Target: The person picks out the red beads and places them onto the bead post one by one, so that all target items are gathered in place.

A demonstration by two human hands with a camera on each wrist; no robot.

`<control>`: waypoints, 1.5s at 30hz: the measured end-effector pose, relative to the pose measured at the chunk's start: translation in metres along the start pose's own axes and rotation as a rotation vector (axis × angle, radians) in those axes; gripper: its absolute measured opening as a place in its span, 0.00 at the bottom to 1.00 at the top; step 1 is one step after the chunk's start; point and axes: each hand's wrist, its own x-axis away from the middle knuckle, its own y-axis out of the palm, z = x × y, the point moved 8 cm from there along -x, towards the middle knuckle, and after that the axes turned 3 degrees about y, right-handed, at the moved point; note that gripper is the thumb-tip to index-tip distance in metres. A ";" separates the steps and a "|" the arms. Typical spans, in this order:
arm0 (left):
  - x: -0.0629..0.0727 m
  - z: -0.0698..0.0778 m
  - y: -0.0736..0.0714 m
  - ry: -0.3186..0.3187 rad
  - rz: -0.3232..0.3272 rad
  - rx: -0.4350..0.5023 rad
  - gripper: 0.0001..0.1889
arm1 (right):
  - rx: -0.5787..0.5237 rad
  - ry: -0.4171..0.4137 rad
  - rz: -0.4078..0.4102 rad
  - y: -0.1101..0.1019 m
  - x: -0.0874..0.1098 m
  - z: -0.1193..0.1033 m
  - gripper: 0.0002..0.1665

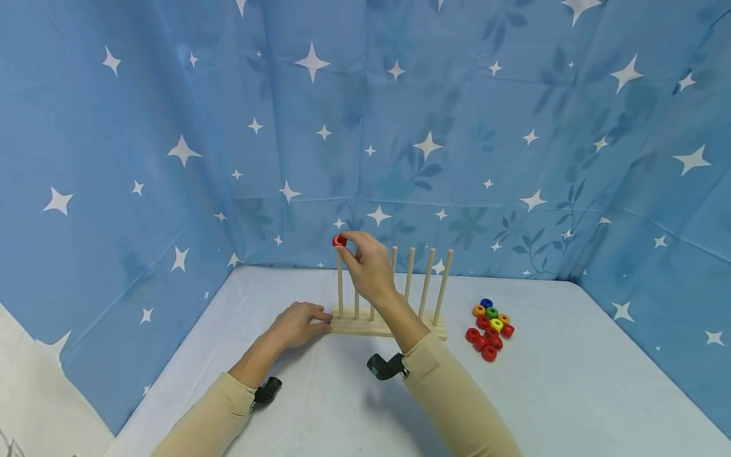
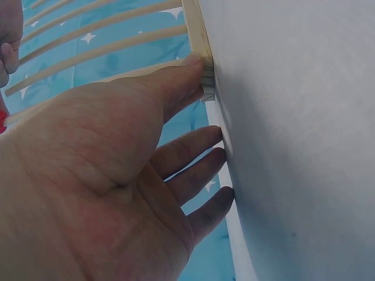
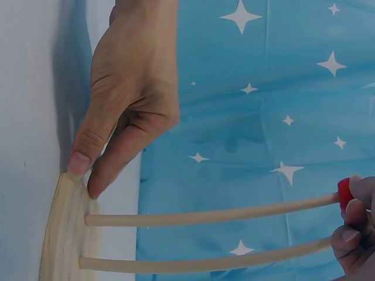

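Note:
My right hand [image 1: 370, 266] pinches a red bead [image 1: 339, 241] between thumb and fingers, at the top end of the leftmost peg [image 1: 340, 289] of a wooden peg rack [image 1: 360, 326]. In the right wrist view the red bead [image 3: 344, 192] meets the peg's tip; how far it sits over the tip is hard to tell. Low on the table, my left hand [image 1: 297, 324] holds the left end of the rack's base, thumb on the near side and index finger on the far side. Its other fingers [image 2: 196, 149] extend loosely beside the base in the left wrist view.
Right of the rack lies a loose group of beads [image 1: 489, 327] in red, yellow, orange, green and blue. Several upright pegs [image 1: 427, 282] stand along the base. A blue star-patterned curtain [image 1: 400, 127] hangs behind the white table [image 1: 548, 368].

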 end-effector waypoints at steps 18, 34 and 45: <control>0.000 -0.003 0.001 0.008 -0.003 0.015 0.16 | 0.042 0.028 -0.038 0.003 -0.002 -0.001 0.17; -0.002 -0.005 0.000 0.016 -0.002 0.015 0.16 | 0.067 0.058 -0.080 0.006 -0.002 0.002 0.16; 0.000 -0.003 -0.001 -0.003 -0.002 0.008 0.15 | 0.090 0.078 -0.090 0.008 -0.001 0.005 0.16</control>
